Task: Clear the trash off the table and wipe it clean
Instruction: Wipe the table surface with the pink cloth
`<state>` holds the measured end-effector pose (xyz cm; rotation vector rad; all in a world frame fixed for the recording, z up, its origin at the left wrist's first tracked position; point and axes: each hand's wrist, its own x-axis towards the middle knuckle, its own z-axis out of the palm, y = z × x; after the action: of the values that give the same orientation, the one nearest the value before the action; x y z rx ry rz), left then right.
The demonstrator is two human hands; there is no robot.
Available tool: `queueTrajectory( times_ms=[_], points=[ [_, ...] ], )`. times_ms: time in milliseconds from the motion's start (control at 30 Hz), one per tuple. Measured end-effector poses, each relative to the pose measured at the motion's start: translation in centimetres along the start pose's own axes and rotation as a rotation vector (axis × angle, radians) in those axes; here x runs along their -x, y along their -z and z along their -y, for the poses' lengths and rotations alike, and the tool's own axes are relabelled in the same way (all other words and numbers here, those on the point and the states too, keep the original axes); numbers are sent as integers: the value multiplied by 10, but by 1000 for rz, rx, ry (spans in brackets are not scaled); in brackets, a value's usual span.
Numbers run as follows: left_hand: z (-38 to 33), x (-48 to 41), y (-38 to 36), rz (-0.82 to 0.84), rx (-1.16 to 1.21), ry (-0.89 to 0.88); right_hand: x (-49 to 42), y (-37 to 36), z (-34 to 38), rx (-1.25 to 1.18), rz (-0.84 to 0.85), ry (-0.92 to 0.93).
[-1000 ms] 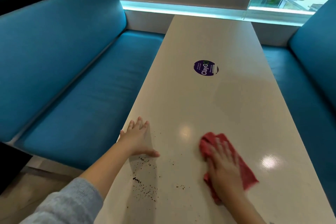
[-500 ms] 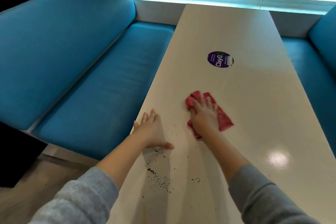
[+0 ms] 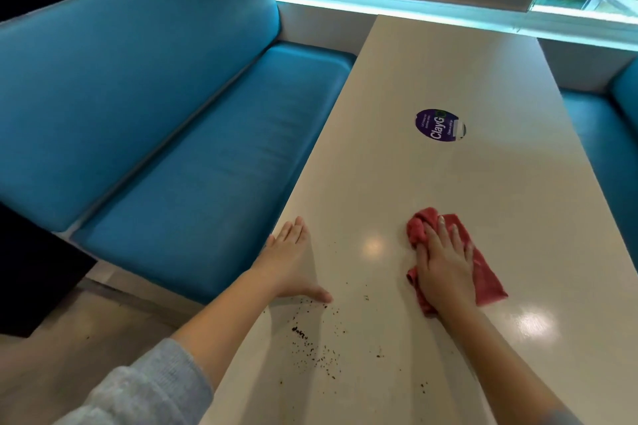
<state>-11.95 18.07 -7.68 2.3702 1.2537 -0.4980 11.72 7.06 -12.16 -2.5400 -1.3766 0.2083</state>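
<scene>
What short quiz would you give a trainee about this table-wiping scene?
1. What colour is the round sticker on the table?
2. True or false: the right hand rests on top of the red cloth.
3. The dark crumbs lie nearest to: A the left hand; B the sticker; C the cloth.
Key: 1 purple; 2 true; 3 A.
</scene>
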Motion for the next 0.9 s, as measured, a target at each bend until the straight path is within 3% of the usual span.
queueTrajectory(
  times_ms=[133,233,433,500,633,733,900],
  points=[
    [1,0,-2,-16,34,-8,-60,-16,68,-11,50,151],
    [4,4,-3,-42,34,-15,-50,-25,110,3,112,355],
    [10,17,-10,-42,34,-18,32,-13,79,-2,261,618],
    [9,19,-9,-35,66,-13,47,-7,44,-27,244,587],
    [7,21,-7,-35,67,-28,25,7,-18,-49,70,221],
    [7,21,-6,-20,89,-25,-32,9,-15,-28,-17,21],
    [8,20,-4,-23,94,-13,-82,-7,55,-21,54,179]
  ],
)
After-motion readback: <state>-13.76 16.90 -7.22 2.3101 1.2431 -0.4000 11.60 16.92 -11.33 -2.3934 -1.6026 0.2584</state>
